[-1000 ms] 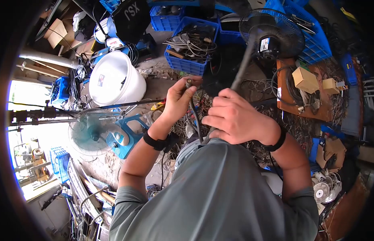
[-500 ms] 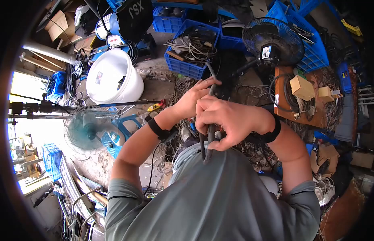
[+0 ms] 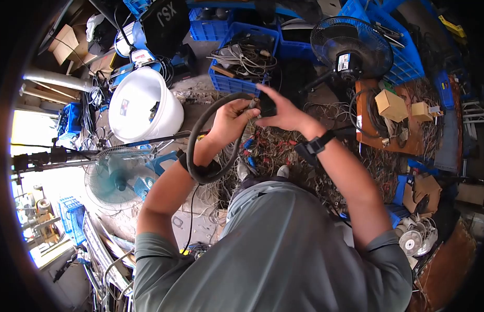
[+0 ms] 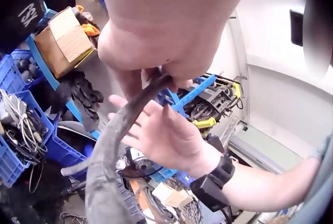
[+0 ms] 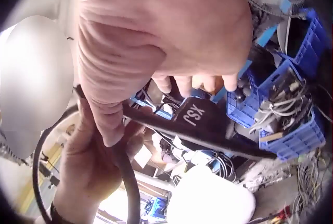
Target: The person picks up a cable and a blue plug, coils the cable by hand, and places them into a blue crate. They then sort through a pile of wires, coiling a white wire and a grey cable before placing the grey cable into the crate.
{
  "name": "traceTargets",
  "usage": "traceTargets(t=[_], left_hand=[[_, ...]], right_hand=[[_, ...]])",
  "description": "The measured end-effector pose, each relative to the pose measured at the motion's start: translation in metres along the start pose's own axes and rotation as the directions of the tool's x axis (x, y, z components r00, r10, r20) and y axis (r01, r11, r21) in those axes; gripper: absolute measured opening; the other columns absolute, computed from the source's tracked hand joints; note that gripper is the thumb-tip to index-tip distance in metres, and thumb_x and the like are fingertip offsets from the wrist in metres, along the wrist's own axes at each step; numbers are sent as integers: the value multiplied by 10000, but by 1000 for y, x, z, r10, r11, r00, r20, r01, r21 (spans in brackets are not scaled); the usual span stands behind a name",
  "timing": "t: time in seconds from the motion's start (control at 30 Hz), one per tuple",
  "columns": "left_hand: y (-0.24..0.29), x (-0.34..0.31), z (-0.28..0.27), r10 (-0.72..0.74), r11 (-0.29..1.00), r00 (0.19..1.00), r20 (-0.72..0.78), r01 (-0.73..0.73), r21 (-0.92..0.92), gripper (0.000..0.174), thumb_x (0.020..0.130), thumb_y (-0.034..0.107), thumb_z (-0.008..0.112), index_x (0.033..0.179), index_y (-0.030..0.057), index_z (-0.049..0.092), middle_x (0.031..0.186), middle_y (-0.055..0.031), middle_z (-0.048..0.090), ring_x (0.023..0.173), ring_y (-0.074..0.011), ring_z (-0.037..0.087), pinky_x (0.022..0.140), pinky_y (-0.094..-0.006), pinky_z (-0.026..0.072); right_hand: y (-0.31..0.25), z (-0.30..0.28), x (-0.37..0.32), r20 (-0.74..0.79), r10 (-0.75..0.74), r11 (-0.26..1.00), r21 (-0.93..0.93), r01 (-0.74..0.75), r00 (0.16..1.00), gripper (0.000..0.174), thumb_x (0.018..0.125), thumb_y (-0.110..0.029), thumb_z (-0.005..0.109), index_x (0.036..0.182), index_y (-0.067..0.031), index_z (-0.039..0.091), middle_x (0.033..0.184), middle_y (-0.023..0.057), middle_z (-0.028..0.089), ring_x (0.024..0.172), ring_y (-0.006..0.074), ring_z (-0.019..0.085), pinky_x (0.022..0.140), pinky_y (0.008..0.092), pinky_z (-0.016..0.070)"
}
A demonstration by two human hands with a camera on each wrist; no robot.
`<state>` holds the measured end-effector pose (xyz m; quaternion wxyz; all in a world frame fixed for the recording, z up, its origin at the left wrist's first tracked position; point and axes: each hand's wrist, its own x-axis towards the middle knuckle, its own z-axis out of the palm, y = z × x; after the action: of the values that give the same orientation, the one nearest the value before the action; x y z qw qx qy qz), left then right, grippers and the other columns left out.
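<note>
Coiling looks to be in hand: the left hand (image 3: pixel 229 123) pinches a thick dark cable (image 3: pixel 190 148), whose loop hangs toward eight o'clock. At two o'clock, the right hand (image 3: pixel 290 115) has fingers spread; another turn would need its grip and steady tension.

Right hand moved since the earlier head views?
Yes. In the head view, the right hand has moved forward, closer to the blue crate of cables.

Dark hose (image 3: pixel 191 147) now curved into a loop, right hand (image 3: pixel 288 115) opened.
</note>
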<state>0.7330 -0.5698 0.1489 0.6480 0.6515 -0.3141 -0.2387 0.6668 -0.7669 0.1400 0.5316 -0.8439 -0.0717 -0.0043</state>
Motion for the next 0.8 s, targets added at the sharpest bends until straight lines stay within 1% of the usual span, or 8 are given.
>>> traceTargets(t=[0.07, 0.17, 0.23, 0.27, 0.33, 0.4, 0.5, 0.8], left_hand=[[7, -4, 2, -81, 995, 994, -67, 76, -62, 179, 856, 145, 675, 967, 5, 665, 902, -68, 667, 824, -159, 641, 761, -292, 492], [27, 0, -8, 270, 685, 962, 28, -213, 697, 223, 818, 285, 666, 924, 89, 671, 856, -119, 636, 745, -321, 640, 599, -394, 524], [29, 1, -11, 201, 588, 975, 96, -198, 784, 214, 828, 299, 655, 889, 94, 665, 836, -110, 632, 740, -313, 644, 588, -398, 522], [32, 2, -13, 132, 475, 979, 154, -199, 857, 214, 838, 312, 644, 855, 100, 659, 816, -101, 627, 736, -304, 648, 577, -403, 521], [30, 7, -18, 153, 386, 984, 93, -146, 911, 284, 854, 397, 607, 850, 116, 644, 780, -89, 620, 679, -305, 648, 536, -390, 511], [22, 12, -23, 114, 390, 993, -28, -19, 920, 296, 853, 414, 608, 851, 120, 644, 757, -92, 622, 674, -305, 648, 528, -381, 510], [3, 14, -23, 103, 517, 991, -82, 17, 856, 308, 850, 413, 617, 840, 106, 641, 759, -116, 634, 684, -330, 642, 556, -414, 506], [-31, 39, -17, 30, 799, 993, -110, 43, 600, 289, 864, 286, 642, 1008, 36, 665, 774, -168, 638, 702, -347, 643, 619, -383, 500]], right_hand=[[24, 37, 7, 163, 113, 887, 429, -174, 980, 599, 790, -155, 749, 1292, -17, 455, 1270, 120, 537, 1211, 211, 479, 1020, 333, 382], [23, 77, 3, 160, 197, 837, 486, -251, 967, 333, 881, -137, 620, 1185, -43, 524, 1168, 68, 582, 1145, 174, 511, 973, 341, 420], [35, 95, -1, 339, 291, 365, 825, -431, 895, 231, 928, -164, 519, 1142, -88, 560, 1120, 45, 604, 1136, 166, 520, 952, 340, 428], [39, 97, -4, 340, 293, 355, 829, -432, 894, 231, 928, -164, 519, 1142, -88, 560, 1120, 45, 604, 1136, 166, 520, 952, 340, 428], [44, 92, -5, 474, 18, -46, 880, -473, 880, 231, 940, -180, 482, 1139, -103, 570, 1135, 39, 599, 1131, 164, 522, 930, 326, 430], [19, 82, -5, 438, 119, -12, 898, -439, 891, 220, 953, -186, 486, 1127, -87, 577, 1109, 27, 615, 1101, 143, 538, 924, 309, 423], [3, 82, -3, 337, 284, 467, 769, -437, 898, 233, 968, -195, 509, 1126, -31, 563, 1032, 65, 641, 953, 141, 622, 849, 284, 476], [34, 77, 10, 222, 359, 95, 957, -273, 906, 207, 943, -116, 521, 1144, -87, 563, 1022, 34, 623, 927, 165, 615, 835, 341, 491]])
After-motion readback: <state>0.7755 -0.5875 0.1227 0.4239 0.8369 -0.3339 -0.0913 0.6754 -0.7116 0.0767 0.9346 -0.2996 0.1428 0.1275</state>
